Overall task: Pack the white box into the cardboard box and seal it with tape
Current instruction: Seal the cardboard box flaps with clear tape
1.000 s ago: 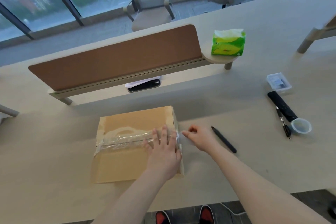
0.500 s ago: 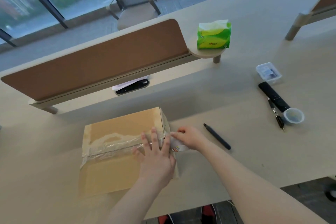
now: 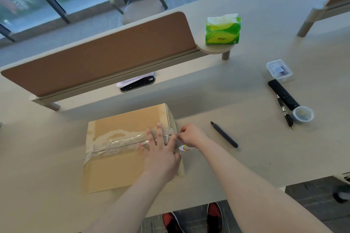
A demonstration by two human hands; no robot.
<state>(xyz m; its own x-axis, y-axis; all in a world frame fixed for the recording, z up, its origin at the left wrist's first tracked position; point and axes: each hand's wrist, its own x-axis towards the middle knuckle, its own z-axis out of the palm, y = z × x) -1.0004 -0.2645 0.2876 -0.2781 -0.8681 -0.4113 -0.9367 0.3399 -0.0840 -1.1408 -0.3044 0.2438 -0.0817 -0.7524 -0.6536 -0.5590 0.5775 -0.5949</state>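
The cardboard box (image 3: 121, 168) lies closed on the table, with a wrinkled strip of clear tape (image 3: 117, 141) along its top seam. My left hand (image 3: 161, 155) rests flat on the right end of that strip, fingers spread. My right hand (image 3: 191, 135) is at the box's right edge, fingers pinched on the tape where it leaves the box. The tape roll (image 3: 186, 147), with a white and orange label, shows just under that hand. The white box is not visible.
A black marker (image 3: 224, 134) lies right of the box. Farther right are a black remote (image 3: 283, 94), a pen (image 3: 285, 112), a small clear cup (image 3: 303, 114) and a clear plastic case (image 3: 278, 70). A brown desk divider (image 3: 98, 56) and a green tissue pack (image 3: 223, 29) stand behind.
My right hand has closed in against the box's right edge, and the tape roll now shows beneath it. My left hand keeps pressing the tape. The view shifted with my head.
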